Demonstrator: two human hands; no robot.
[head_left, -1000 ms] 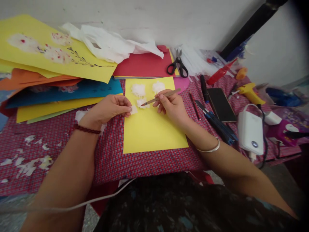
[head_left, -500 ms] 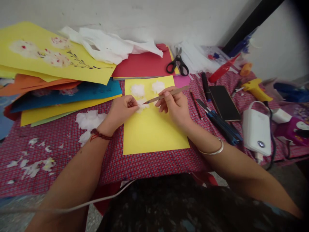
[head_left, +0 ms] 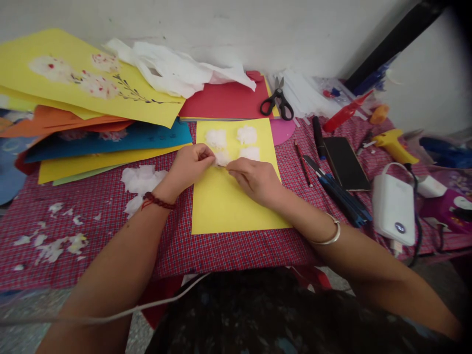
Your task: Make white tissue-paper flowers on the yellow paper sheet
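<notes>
A yellow sheet (head_left: 236,206) lies before me with several ruffled white tissue pieces on its upper half. My left hand (head_left: 193,164) is closed, thumb and fingertips pinching the edge of the lower-left tissue piece (head_left: 221,158). From the other side my right hand (head_left: 256,179) meets it, fingers pressed together at the tissue's lower edge. A thin dark tip (head_left: 221,165) shows between the two hands; it looks like the point of the pencil, whose body is hidden by my right hand. Two upper tissue pieces (head_left: 216,138) and a squarish one (head_left: 250,153) lie close by.
Loose tissue (head_left: 142,179) and scraps (head_left: 53,250) lie left on the checked cloth. Behind are coloured papers (head_left: 147,137), a painted yellow sheet (head_left: 132,64) and scissors (head_left: 277,101). Right are a red pencil (head_left: 304,164), cutter (head_left: 341,196), black notebook (head_left: 345,163) and white power bank (head_left: 394,204).
My right hand has turned palm-down and moved to the lower-left tissue piece, uncovering the squarish piece. The pencil, plainly visible before, is now mostly hidden. My left hand stays at the tissue.
</notes>
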